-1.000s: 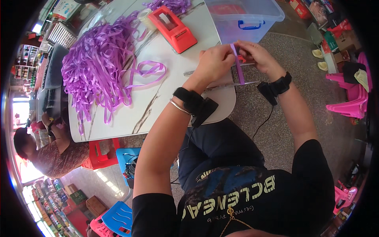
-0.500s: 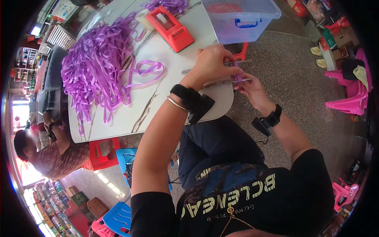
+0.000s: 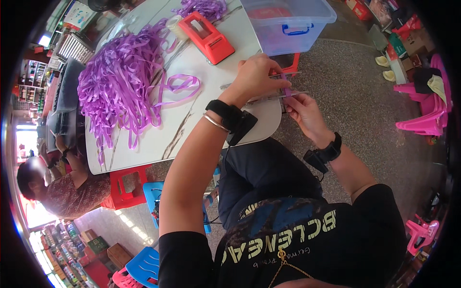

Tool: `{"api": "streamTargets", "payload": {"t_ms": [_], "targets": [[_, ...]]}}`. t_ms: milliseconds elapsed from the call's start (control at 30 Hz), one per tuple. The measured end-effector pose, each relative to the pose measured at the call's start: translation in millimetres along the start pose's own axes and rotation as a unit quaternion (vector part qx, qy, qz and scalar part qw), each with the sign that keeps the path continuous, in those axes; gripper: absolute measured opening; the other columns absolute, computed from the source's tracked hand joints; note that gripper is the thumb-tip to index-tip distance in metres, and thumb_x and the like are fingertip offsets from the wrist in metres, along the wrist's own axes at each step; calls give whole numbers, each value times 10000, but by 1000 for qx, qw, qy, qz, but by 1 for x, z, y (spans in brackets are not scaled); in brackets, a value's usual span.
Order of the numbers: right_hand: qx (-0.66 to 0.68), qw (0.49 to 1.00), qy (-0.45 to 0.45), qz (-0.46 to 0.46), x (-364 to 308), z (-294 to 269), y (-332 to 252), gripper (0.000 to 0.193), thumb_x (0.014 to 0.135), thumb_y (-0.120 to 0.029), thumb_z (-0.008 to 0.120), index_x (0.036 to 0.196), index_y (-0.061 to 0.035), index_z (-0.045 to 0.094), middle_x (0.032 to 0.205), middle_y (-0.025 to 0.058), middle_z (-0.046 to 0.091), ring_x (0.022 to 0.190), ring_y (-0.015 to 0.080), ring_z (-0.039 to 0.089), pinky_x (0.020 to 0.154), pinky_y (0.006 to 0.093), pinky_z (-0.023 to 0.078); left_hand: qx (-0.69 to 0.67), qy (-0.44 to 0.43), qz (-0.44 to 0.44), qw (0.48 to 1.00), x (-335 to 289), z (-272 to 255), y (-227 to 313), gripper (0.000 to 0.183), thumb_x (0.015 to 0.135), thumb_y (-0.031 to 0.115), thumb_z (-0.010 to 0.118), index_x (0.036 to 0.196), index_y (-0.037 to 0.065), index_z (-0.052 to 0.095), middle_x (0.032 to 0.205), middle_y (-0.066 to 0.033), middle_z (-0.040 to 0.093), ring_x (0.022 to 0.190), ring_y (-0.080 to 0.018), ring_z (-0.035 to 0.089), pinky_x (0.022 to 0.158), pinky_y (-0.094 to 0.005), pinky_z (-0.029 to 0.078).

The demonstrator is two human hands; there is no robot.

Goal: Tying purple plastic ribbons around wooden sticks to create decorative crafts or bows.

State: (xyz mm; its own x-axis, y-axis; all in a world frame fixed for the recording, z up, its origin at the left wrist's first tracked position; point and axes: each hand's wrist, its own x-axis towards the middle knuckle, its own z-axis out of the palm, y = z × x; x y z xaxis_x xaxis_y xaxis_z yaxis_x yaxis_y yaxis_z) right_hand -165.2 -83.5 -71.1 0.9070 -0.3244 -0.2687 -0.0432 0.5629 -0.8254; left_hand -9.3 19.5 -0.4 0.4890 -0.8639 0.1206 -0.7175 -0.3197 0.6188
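Note:
At the table's right corner, my left hand is closed, thumb and fingers pinching a short purple ribbon. This ribbon lies across two thin metal rods that stick out past the table edge. Just below and to the right, my right hand pinches at the ribbon's lower part beside the nearer rod; its fingertips partly cover the spot. How the ribbon passes around the rods cannot be made out. A large heap of purple ribbon loops lies on the white marbled table, left of my left hand.
A red tape dispenser stands beyond my left hand, a roll of tape next to it. A clear plastic bin with a blue handle is at the far right corner. Another person sits at the left, near a red stool.
Both hands stay at the rods with the ribbon. My right hand has shifted slightly down and left, its fingers drawn closer together. The seated person has raised a hand.

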Motion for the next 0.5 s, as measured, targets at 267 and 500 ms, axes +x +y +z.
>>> {"api": "streamTargets", "payload": {"t_ms": [267,500], "targets": [[-55,998,-15,39,-9,1,-16,172,839,-228,618,900,-69,589,740,-23,579,598,34,512,512,158,369,-359,42,-100,927,-66,-1,62,310,897,271,497,997,-15,565,662,-4,466,624,-86,455,567,-234,378],[-59,994,-73,61,-5,0,-19,138,854,-233,593,826,-98,596,656,-56,547,546,25,494,488,163,350,-589,5,-199,783,-109,24,89,609,955,436,262,1330,-42,223,641,-39,448,576,-110,401,572,-235,342]]}}
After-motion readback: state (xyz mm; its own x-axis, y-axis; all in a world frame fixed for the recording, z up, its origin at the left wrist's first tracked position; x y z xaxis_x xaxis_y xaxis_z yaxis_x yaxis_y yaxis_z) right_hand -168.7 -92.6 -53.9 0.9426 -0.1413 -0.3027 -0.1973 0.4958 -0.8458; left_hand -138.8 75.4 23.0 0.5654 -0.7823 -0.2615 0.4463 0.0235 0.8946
